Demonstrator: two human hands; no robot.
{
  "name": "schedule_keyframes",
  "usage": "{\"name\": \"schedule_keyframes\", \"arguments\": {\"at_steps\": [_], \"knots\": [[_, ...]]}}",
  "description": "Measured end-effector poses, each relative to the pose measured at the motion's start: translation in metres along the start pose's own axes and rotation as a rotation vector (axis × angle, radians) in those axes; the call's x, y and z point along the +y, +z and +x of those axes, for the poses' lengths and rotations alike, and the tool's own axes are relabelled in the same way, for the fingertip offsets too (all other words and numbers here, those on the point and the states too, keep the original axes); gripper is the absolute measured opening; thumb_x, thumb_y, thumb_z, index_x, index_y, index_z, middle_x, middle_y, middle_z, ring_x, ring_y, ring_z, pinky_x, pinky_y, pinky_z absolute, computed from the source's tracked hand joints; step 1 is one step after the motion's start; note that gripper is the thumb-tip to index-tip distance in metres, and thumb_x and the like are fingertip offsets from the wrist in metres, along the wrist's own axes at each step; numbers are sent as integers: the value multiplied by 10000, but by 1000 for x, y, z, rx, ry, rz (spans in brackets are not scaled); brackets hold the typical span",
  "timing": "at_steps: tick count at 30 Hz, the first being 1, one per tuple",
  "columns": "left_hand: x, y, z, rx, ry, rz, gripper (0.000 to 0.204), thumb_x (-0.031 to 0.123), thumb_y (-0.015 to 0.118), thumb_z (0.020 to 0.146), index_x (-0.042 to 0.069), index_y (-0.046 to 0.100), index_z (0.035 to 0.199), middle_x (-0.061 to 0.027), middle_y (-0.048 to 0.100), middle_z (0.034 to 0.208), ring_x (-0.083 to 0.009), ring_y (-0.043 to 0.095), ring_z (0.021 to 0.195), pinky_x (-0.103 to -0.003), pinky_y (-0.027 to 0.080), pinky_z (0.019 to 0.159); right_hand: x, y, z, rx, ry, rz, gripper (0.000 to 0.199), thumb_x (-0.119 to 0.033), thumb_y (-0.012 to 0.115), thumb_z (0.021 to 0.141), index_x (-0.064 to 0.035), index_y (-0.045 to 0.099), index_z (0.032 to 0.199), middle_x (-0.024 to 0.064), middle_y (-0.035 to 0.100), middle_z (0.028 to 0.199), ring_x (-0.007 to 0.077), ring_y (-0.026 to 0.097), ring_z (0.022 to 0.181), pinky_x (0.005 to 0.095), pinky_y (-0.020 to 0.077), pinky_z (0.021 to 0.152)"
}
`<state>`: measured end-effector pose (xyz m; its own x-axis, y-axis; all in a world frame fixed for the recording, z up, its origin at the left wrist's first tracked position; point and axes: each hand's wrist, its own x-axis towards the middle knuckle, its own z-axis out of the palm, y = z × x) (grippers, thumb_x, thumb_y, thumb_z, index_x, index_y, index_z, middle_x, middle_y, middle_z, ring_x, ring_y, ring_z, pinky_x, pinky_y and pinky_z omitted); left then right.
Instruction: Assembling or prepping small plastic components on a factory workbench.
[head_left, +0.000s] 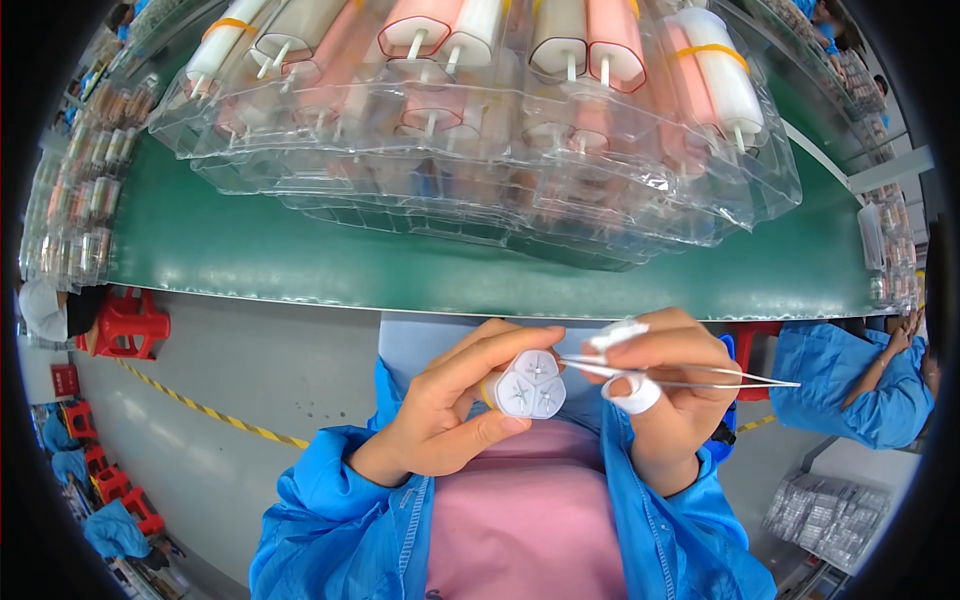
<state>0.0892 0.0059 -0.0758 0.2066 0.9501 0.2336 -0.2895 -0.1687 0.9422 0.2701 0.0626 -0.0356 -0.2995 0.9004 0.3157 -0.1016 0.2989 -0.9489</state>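
My left hand (440,408) is closed around a bundle of three white tubes (531,384), its end face turned up toward me. Each tube end carries a small metallic star-shaped mark or slot, and a bit of yellow band shows at the side. Thin white tweezers (772,382) are pinched in my right hand (672,385). Their tips are close to the bundle's right edge; whether they touch it I cannot tell. White wraps (634,394) cover the thumb and a fingertip of that hand.
Stacked clear plastic trays (480,190) sit on the green table (240,240), holding pink, white and grey tubes with white stems. Red stools (132,325) stand at left. A co-worker in blue (850,385) sits at right, above a pile of clear packages (828,515).
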Motion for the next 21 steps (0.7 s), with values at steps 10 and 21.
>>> {"name": "schedule_keyframes", "arguments": {"at_steps": [10,21], "knots": [[0,2,3,0,41,77,559,71,651,778,-43,456,1289,-130,511,1108,-214,506,998,-312,402,865,1,0,6,-131,-132,-122,201,-23,764,638,-24,707,831,126,673,793,210,662,689,266,523,590],[0,0,2,-11,64,199,578,146,665,794,-114,447,1263,-175,511,1120,-227,512,997,-314,413,837,5,1,8,-148,-182,-106,195,-5,733,648,-4,701,840,132,677,796,219,659,678,271,519,574]]}}
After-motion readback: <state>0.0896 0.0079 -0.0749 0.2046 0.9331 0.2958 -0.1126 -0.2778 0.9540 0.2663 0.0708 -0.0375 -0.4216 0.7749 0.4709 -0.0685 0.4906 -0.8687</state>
